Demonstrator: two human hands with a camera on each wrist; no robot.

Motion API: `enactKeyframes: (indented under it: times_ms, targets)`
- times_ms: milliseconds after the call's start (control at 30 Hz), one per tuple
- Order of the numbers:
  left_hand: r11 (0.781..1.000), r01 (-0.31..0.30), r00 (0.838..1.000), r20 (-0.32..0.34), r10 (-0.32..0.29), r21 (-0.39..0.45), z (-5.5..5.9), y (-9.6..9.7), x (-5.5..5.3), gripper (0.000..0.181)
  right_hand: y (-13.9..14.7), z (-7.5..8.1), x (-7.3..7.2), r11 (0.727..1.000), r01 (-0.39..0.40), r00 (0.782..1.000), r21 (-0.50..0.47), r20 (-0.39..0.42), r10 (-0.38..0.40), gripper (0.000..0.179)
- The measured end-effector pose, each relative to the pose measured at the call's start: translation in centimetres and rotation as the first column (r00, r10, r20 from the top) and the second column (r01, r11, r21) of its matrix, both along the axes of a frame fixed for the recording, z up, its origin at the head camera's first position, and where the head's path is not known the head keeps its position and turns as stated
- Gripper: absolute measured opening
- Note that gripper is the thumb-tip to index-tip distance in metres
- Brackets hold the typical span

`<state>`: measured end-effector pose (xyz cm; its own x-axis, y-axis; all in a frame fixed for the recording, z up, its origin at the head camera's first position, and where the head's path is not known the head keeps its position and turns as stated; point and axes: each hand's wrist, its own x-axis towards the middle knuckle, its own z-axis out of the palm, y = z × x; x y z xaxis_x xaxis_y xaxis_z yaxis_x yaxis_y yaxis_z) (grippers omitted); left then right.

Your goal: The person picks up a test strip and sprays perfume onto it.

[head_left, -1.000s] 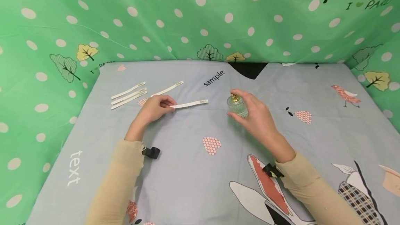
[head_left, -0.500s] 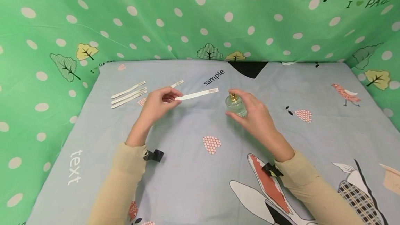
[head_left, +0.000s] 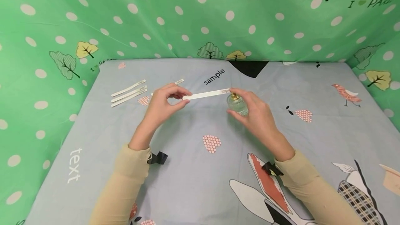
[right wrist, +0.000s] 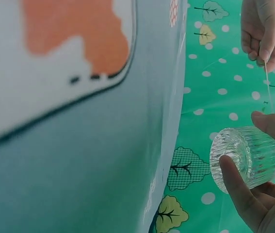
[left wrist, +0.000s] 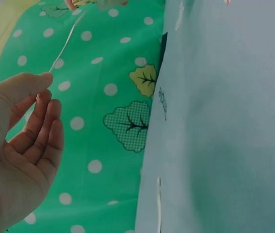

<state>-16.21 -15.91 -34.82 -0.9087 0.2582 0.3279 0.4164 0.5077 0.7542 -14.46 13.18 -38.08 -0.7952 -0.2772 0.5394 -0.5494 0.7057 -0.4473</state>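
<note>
My left hand (head_left: 164, 105) pinches one end of a white perfume test strip (head_left: 204, 95) between thumb and fingertips. The strip points right, its printed end overlapping the gold spray top of a perfume bottle (head_left: 236, 105) in the head view. Around that small clear-glass bottle curl the fingers of my right hand (head_left: 259, 115), the index finger lying on the spray top. In the right wrist view the ribbed glass (right wrist: 246, 155) is tilted, with a thumb under its base. The left wrist view shows the strip (left wrist: 65, 42) edge-on, slightly bent.
Three more test strips (head_left: 128, 94) lie side by side at the left of the grey patterned cloth (head_left: 187, 169). Another strip (head_left: 179, 82) lies partly hidden behind the left hand. A green dotted curtain (head_left: 175, 16) hangs at the back and sides.
The left hand has lifted the strip off the cloth and carried it up and right until its printed end reached the bottle's top. The right hand with the bottle has barely moved.
</note>
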Motion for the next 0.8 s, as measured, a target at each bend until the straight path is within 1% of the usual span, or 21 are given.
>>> enactKeyframes:
  times_ms: [200, 433, 633, 800]
  targets:
    - [1.000, -0.001, 1.000, 0.001, 0.001, 0.015, -0.1, 0.1, 0.0, 0.017, 0.2, 0.1, 0.1, 1.000, 0.029, 1.000, 0.001, -0.004, -0.029, 0.062]
    - [1.000, -0.020, 1.000, 0.000, 0.020, 0.018, -0.4, -0.3, -0.1, 0.016, 0.4, 0.3, 0.1, 0.997, 0.072, 0.997, 0.004, 0.019, -0.072, 0.065]
    - [0.999, -0.035, 0.999, 0.004, 0.035, 0.018, -0.3, -0.7, -0.3, 0.016, 0.6, 0.4, 0.2, 0.998, 0.068, 0.997, -0.008, 0.020, -0.068, 0.066]
    - [0.998, -0.048, 0.999, 0.009, 0.048, 0.042, -0.2, -1.5, -0.6, 0.016, 0.6, 0.4, 0.2, 0.998, 0.063, 0.998, -0.012, 0.024, -0.062, 0.066]
